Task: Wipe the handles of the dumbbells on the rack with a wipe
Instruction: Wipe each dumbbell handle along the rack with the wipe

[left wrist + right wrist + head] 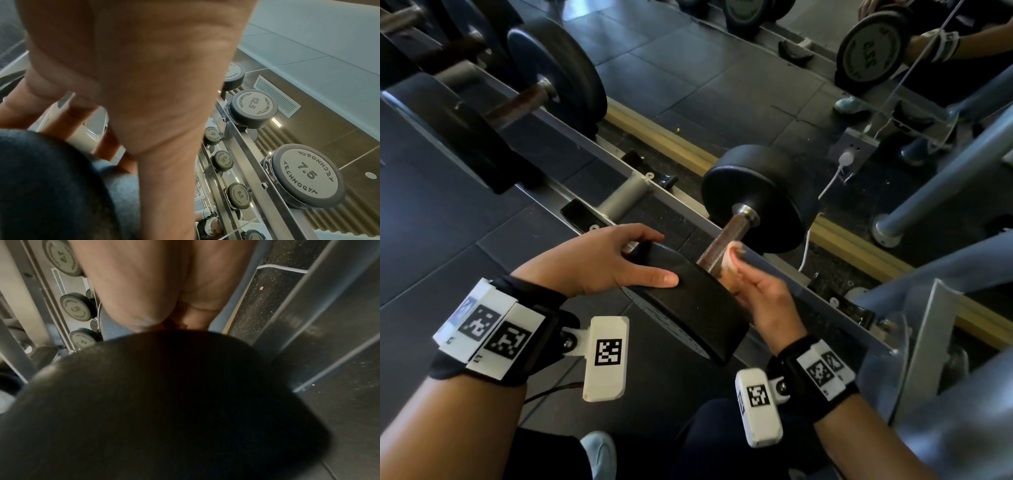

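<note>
A black dumbbell lies across the lower rack rails [674,197]. Its near head [688,308] is close to me, its far head [760,198] beyond, with the knurled metal handle [724,238] between them. My left hand [667,257] rests on the near head, thumb on top and fingers fairly straight over its edge. My right hand [738,270] grips a pale wipe [732,251] wrapped round the handle next to the near head. In the left wrist view my left hand [133,89] hangs over the dark head [51,186]. The head [164,402] fills the right wrist view below my right hand [164,288].
A larger dumbbell [554,75] lies on the rack to the left. A mirror with a wooden sill [671,140] runs behind the rack, and a white cable [825,192] hangs there. A grey rack upright [928,342] stands at right. Upper-tier dumbbells marked 7.5 [304,177] and 12.5 [252,105] sit above.
</note>
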Demonstrator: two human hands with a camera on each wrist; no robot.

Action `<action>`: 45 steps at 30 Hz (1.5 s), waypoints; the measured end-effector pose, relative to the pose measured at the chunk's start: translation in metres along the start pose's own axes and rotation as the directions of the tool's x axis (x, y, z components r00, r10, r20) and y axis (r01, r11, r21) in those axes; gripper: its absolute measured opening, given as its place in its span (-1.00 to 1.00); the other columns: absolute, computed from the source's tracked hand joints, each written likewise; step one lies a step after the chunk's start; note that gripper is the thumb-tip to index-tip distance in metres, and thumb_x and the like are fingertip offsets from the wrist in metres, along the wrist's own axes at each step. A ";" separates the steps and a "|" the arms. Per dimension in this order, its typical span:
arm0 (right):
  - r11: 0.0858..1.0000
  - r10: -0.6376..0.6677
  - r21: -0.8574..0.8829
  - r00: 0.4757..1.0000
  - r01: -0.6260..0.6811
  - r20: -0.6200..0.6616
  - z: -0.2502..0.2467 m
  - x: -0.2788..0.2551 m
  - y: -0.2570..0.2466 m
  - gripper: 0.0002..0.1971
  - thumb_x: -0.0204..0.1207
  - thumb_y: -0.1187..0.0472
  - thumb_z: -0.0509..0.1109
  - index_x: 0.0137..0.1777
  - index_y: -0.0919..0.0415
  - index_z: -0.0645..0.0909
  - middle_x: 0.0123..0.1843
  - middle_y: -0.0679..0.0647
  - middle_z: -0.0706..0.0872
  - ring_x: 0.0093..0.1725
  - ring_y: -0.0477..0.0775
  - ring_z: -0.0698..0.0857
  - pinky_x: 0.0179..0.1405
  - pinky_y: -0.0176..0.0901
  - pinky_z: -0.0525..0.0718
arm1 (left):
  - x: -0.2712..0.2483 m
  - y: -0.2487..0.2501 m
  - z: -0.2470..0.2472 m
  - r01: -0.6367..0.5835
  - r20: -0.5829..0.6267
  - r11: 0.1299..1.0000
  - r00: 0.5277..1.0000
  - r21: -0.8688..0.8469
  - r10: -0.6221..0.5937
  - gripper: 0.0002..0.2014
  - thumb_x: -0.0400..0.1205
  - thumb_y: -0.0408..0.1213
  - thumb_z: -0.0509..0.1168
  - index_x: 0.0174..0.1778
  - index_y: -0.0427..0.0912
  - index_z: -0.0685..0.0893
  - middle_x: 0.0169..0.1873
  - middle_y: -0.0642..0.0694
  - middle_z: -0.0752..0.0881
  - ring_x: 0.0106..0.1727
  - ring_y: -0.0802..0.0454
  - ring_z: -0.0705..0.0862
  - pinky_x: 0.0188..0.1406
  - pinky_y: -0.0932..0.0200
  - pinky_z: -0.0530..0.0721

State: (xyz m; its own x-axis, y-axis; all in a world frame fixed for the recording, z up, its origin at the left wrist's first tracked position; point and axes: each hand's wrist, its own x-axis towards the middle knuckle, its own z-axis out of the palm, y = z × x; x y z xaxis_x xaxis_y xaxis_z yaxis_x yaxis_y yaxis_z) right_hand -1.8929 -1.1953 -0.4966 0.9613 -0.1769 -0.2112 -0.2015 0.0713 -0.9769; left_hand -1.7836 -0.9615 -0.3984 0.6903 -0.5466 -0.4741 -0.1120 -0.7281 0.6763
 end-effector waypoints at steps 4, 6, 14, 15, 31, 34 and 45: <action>0.998 0.066 0.005 0.994 -0.066 0.087 -0.008 -0.007 -0.005 -0.71 0.60 0.13 0.36 0.19 -0.23 0.77 0.23 -0.16 0.80 0.27 -0.16 0.74 0.09 -0.43 0.67 | 0.003 0.000 -0.002 0.006 0.017 1.000 1.000 0.022 -0.007 -0.07 0.10 0.46 0.41 0.46 0.38 0.42 0.34 0.09 0.60 0.29 0.05 0.62 0.42 -0.12 0.56; 0.999 0.051 0.019 0.999 -0.051 -0.011 -0.015 0.000 -0.010 -0.65 0.68 0.24 0.29 0.13 -0.25 0.78 0.25 -0.04 0.80 0.23 -0.10 0.77 0.05 -0.38 0.72 | 0.003 -0.001 -0.002 0.005 0.019 1.000 1.000 0.028 -0.005 -0.07 0.10 0.47 0.41 0.45 0.40 0.42 0.33 0.09 0.61 0.28 0.05 0.62 0.43 -0.13 0.55; 1.000 -0.014 0.025 0.996 0.016 -0.084 -0.009 0.016 -0.024 -0.67 0.70 0.23 0.28 0.20 -0.28 0.69 0.23 -0.11 0.74 0.20 -0.20 0.76 0.04 -0.42 0.70 | 0.004 -0.005 0.000 -0.001 0.005 1.000 1.000 0.012 0.001 -0.08 0.12 0.45 0.41 0.46 0.36 0.43 0.30 0.10 0.61 0.25 0.09 0.63 0.37 -0.01 0.57; 1.000 0.004 0.026 0.999 -0.003 -0.046 -0.005 0.010 -0.018 -0.72 0.66 0.14 0.33 0.18 -0.29 0.72 0.20 -0.10 0.78 0.20 -0.20 0.76 0.05 -0.41 0.71 | 0.004 -0.005 0.000 -0.004 0.006 1.000 1.000 0.012 0.004 -0.08 0.12 0.45 0.41 0.47 0.35 0.43 0.30 0.10 0.61 0.24 0.10 0.63 0.35 0.02 0.57; 0.999 0.033 0.009 0.998 -0.032 -0.057 -0.005 0.007 -0.020 -0.67 0.70 0.23 0.29 0.14 -0.24 0.77 0.18 -0.08 0.80 0.20 -0.16 0.76 0.03 -0.39 0.72 | 0.005 -0.007 0.000 -0.006 0.009 1.000 1.000 0.007 0.006 -0.09 0.08 0.52 0.40 0.41 0.41 0.42 0.31 0.08 0.60 0.26 0.05 0.62 0.40 -0.10 0.57; 0.990 0.108 -0.099 0.989 -0.098 0.098 0.001 -0.009 -0.014 -0.74 0.66 0.13 0.33 0.21 -0.16 0.78 0.22 -0.18 0.80 0.25 -0.23 0.73 0.17 -0.31 0.70 | 0.006 -0.007 0.000 -0.008 0.010 1.000 1.000 0.020 0.007 -0.07 0.08 0.57 0.40 0.42 0.41 0.41 0.30 0.11 0.58 0.28 0.04 0.61 0.38 -0.06 0.56; 0.996 0.005 -0.086 0.994 -0.014 -0.107 -0.015 0.022 -0.040 -0.63 0.73 0.34 0.20 0.37 -0.08 0.63 0.41 0.06 0.62 0.33 -0.03 0.68 0.33 -0.15 0.69 | 0.003 -0.006 0.001 -0.013 0.001 0.999 1.000 0.033 0.013 -0.08 0.11 0.54 0.38 0.44 0.40 0.41 0.31 0.10 0.59 0.26 0.06 0.62 0.37 -0.03 0.56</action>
State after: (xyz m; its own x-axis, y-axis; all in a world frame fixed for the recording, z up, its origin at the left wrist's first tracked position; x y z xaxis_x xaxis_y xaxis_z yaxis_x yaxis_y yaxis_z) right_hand -1.8662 -1.2171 -0.4630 0.9346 -0.2807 -0.2185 -0.2306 -0.0104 -0.9730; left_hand -1.7812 -0.9596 -0.4044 0.6880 -0.5563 -0.4660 -0.1444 -0.7343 0.6633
